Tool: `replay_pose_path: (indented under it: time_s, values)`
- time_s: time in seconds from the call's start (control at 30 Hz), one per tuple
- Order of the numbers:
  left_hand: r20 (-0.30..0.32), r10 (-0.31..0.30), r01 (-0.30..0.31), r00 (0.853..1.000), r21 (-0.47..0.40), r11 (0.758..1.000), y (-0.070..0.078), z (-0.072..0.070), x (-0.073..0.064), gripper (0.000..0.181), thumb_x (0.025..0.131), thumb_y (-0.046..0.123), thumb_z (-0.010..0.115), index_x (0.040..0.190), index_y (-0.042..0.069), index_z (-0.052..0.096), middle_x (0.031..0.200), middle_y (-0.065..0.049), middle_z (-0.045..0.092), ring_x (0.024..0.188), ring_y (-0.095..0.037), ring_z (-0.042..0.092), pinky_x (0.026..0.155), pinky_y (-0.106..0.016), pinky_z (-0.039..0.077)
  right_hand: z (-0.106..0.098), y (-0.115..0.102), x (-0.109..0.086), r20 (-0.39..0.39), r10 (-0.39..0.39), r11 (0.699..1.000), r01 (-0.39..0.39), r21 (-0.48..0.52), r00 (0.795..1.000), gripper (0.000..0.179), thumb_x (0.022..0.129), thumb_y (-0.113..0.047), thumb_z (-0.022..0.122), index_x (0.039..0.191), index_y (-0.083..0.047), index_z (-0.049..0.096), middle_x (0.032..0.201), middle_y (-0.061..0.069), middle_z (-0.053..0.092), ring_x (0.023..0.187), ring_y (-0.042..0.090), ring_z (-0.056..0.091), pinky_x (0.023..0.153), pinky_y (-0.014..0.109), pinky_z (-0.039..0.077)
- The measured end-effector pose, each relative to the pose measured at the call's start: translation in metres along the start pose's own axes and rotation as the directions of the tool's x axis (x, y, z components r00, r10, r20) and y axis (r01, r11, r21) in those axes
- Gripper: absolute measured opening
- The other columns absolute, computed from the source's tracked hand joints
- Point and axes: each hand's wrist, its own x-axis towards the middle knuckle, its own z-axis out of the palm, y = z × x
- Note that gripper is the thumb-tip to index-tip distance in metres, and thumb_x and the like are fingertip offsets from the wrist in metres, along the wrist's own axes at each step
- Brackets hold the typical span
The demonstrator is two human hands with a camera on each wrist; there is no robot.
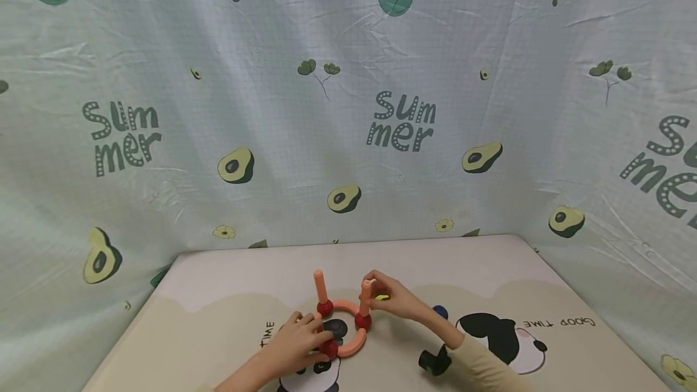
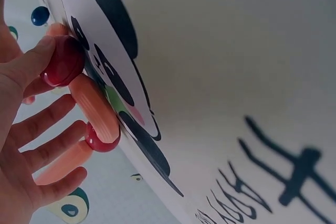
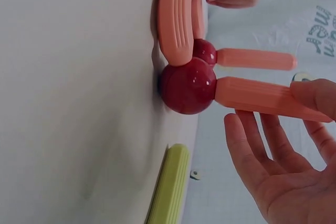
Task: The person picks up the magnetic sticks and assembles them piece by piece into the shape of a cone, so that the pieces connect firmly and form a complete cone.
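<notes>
A ring of curved orange pieces [image 1: 353, 345] joined by red balls lies on the table. My left hand [image 1: 298, 343] pinches the near red ball [image 2: 64, 60] between thumb and index finger, its other fingers spread. From the right-hand red ball [image 3: 188, 86] an orange rod [image 3: 252, 94] stands upright. My right hand [image 1: 396, 299] holds that rod near its top, the thumb on one side and fingers on the other. Another upright orange rod [image 1: 320, 287] rises from the far red ball [image 1: 325, 308], touched by neither hand.
A yellow-green rod [image 3: 171, 184] lies on the table by the right hand. A blue ball [image 1: 440, 311] and a dark green piece [image 1: 434, 362] lie near the right forearm. Behind the panda-printed table [image 1: 229, 277] hangs a printed curtain [image 1: 294, 198].
</notes>
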Motion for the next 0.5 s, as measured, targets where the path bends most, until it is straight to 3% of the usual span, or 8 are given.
replay_pose_path:
  time_s: [0.23, 0.37, 0.5]
  values:
    - [-0.022, -0.003, 0.003, 1.0, 0.001, 1.0, 0.004, 0.001, 0.004, 0.028, 0.078, 0.044, 0.06, 0.098, 0.025, 0.061, 0.084, 0.009, 0.05, 0.076, -0.006, 0.043, 0.066, -0.025, 0.029, 0.001, -0.022, -0.003, -0.033, 0.003, 1.0, -0.004, -0.017, 0.999, 0.029, 0.085, -0.003, 0.056, 0.111, -0.003, 0.043, 0.099, 0.019, 0.06, 0.09, 0.029, 0.06, 0.075, 0.022, 0.049]
    - [-0.017, -0.025, 0.025, 1.0, 0.004, 1.0, 0.009, 0.001, 0.008, 0.028, 0.078, 0.044, 0.06, 0.098, 0.024, 0.061, 0.085, 0.008, 0.052, 0.08, -0.008, 0.045, 0.066, -0.025, 0.03, 0.001, -0.037, -0.005, -0.047, 0.036, 0.999, -0.038, -0.039, 0.998, 0.028, 0.085, -0.004, 0.056, 0.11, -0.004, 0.043, 0.101, 0.019, 0.06, 0.093, 0.031, 0.059, 0.077, 0.025, 0.049]
    - [-0.022, -0.032, 0.033, 0.999, 0.025, 0.999, 0.014, 0.003, 0.013, 0.029, 0.077, 0.045, 0.06, 0.096, 0.023, 0.061, 0.083, 0.008, 0.052, 0.078, -0.008, 0.043, 0.066, -0.025, 0.029, 0.002, -0.036, -0.004, -0.071, 0.043, 0.997, -0.047, -0.054, 0.997, 0.028, 0.086, -0.006, 0.056, 0.111, -0.005, 0.044, 0.102, 0.018, 0.06, 0.093, 0.031, 0.059, 0.075, 0.024, 0.049]
